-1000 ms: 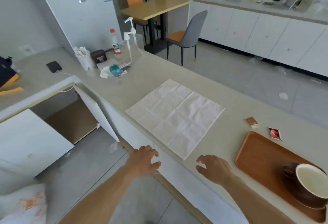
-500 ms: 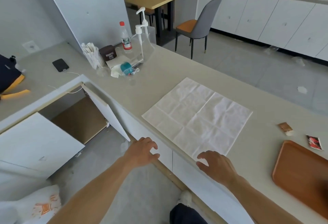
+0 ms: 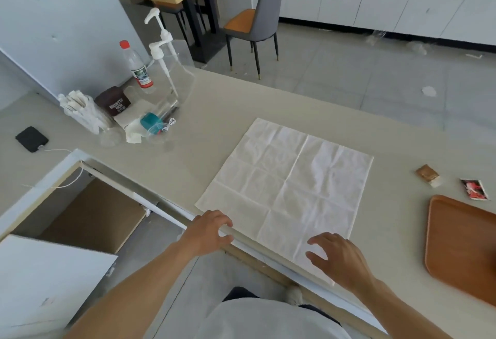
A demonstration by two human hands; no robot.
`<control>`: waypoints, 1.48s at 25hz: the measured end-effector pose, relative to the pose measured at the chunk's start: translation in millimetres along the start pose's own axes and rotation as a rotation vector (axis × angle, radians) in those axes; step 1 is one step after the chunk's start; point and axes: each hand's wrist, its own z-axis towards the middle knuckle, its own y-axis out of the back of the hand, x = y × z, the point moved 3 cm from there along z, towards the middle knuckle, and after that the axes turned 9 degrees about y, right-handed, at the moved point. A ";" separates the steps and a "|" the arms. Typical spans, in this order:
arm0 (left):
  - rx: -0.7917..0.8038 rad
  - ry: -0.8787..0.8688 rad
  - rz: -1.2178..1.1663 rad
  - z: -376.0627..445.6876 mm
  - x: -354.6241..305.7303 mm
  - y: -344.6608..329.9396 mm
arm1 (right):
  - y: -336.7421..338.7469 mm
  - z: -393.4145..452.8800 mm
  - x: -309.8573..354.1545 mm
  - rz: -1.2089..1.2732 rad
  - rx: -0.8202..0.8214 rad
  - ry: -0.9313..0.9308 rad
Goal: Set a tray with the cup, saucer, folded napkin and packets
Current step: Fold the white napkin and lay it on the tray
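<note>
A white napkin [image 3: 290, 185] lies spread flat and unfolded on the beige counter [image 3: 230, 102], creased into squares. My left hand [image 3: 208, 230] hovers at the counter's front edge by the napkin's near left corner, fingers apart. Over the napkin's near right corner is my right hand [image 3: 339, 260], fingers spread, holding nothing. At the right lies the brown wooden tray [image 3: 456, 247], cut off by the frame edge. Beyond the tray sit a brown packet [image 3: 427, 174] and a red packet [image 3: 474, 189]. Cup and saucer are out of view.
At the counter's far left stand a red-capped bottle [image 3: 137, 67], two pump bottles [image 3: 163, 54], a bundle of wrapped straws [image 3: 83, 110], a brown box [image 3: 114, 101] and a black phone [image 3: 31, 139]. A cabinet door [image 3: 53, 282] hangs open below left. A grey chair [image 3: 257, 19] stands beyond.
Both hands have moved forward to the napkin's near corners. The view has tilted down and left, so the cup and saucer on the tray have left the frame.
</note>
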 end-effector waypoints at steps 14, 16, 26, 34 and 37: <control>-0.160 -0.590 0.395 78.7 92.6 29.6 | -63.1 -33.5 54.2 -0.109 -0.144 -0.392; -0.172 -0.608 0.399 79.2 95.5 29.1 | -68.2 -37.0 59.9 -0.106 -0.138 -0.436; -0.309 -0.773 0.436 57.2 108.4 16.0 | -82.4 -57.5 69.1 -0.207 -0.266 -0.418; -0.187 -0.651 0.292 68.3 93.0 34.5 | -54.1 -47.3 47.6 -0.102 -0.275 -0.359; -0.019 -0.497 0.158 86.6 90.9 46.6 | -36.5 -37.6 35.7 -0.005 -0.160 -0.386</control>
